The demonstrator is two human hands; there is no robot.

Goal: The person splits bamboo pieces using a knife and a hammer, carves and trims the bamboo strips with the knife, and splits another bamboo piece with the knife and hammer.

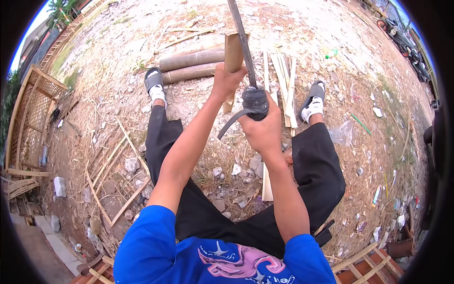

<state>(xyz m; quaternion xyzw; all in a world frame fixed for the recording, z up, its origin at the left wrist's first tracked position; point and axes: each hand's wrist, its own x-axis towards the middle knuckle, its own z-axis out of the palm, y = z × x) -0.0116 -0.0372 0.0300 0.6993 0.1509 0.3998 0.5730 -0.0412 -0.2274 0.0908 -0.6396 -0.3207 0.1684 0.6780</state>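
Note:
My left hand (229,81) is closed around a split bamboo piece (233,53), which stands upright in front of me. My right hand (264,125) is wrapped round the black-bound handle of a long knife (245,49). The dark blade points away from me and passes close along the right side of the bamboo; whether they touch is hard to tell. A loose black strap (231,124) hangs from the handle toward the left.
Bamboo poles (191,60) lie beyond my left foot. Pale split strips (286,85) lie between my hands and right foot. Thin sticks (113,165) and stones are scattered at the left, near a lattice panel (32,120). Motorbikes (402,40) stand far right.

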